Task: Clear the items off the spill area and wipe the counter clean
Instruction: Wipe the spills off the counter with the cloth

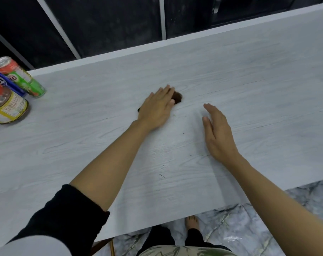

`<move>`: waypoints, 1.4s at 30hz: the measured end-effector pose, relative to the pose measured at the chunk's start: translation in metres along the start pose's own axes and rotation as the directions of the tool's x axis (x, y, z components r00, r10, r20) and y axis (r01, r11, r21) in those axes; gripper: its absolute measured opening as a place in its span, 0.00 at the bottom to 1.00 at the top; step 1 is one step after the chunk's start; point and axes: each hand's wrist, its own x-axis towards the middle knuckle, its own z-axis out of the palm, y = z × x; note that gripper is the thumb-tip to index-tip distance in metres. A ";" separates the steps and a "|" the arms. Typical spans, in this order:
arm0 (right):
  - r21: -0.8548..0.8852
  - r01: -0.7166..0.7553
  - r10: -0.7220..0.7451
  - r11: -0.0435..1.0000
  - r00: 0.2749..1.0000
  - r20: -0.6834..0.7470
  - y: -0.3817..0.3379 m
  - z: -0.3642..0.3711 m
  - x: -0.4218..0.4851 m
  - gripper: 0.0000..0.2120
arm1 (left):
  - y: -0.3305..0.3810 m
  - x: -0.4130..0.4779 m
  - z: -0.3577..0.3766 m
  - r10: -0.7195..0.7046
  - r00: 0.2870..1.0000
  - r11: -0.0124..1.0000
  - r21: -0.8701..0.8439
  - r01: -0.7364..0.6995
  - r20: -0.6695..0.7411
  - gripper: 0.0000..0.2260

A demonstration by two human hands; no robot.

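The pale wood-grain counter point(249, 80) ran wide and open toward its right end and far edge; near its middle the left hand point(157, 109) pressed flat, fingers straight, on a brown cloth point(177, 97); the right hand point(219, 132) lay open just beside it, holding nothing; dark specks point(162, 175) dotted the surface toward the near edge; a green can point(25, 80) and a yellow-labelled tin point(9, 108) crowded the left end.

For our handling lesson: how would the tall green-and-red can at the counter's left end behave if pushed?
The green-and-red can stands tall and narrow, so a high push probably tips it. Once down, its round body would likely roll.
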 end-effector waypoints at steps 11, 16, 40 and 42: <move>0.085 -0.004 0.004 0.996 1.000 -0.008 0.005 -0.006 0.001 0.19 | 0.066 -0.134 0.022 0.326 0.937 0.944 0.015 -0.330 0.123 0.23; -0.009 0.180 -0.173 0.984 0.957 0.234 -0.001 -0.014 -0.013 0.18 | 0.066 -0.174 0.006 0.136 0.990 0.866 -0.481 -0.138 -0.039 0.19; 0.155 0.456 -0.479 0.876 0.861 0.172 -0.044 -0.023 -0.008 0.13 | 0.071 -0.168 -0.049 -0.425 0.823 0.800 -0.582 0.147 -0.377 0.08; 0.168 0.480 -0.509 0.861 0.822 0.258 -0.037 -0.027 -0.020 0.14 | 0.069 -0.181 -0.051 -0.306 0.885 0.854 -0.512 0.092 -0.352 0.10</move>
